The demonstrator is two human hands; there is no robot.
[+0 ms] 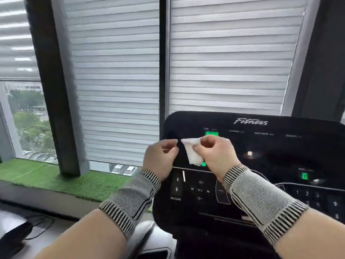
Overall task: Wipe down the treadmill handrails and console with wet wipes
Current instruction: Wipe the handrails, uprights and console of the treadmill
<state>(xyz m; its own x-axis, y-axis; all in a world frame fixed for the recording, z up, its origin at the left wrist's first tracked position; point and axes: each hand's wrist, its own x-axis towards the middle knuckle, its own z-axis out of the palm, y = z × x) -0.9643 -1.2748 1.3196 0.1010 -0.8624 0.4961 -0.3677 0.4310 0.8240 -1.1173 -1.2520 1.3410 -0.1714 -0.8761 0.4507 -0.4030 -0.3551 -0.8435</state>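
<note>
The black treadmill console (pixel 261 165) fills the lower right, with green lit displays and the word Fitness at its top. My right hand (pixel 216 152) pinches a small white wet wipe (pixel 192 152) in front of the console's left part. The wipe hangs down from my fingers. My left hand (pixel 160 156) is just left of the wipe, fingers curled, thumb and fingertips close together; the wipe's edge ends a little short of them. Both wrists wear striped knit bands. No handrail is clearly seen.
White blinds (pixel 121 81) cover the windows behind the console. A strip of green artificial turf (pixel 46 178) lies on the sill at left. A dark device with cables (pixel 16 236) sits on the floor at lower left.
</note>
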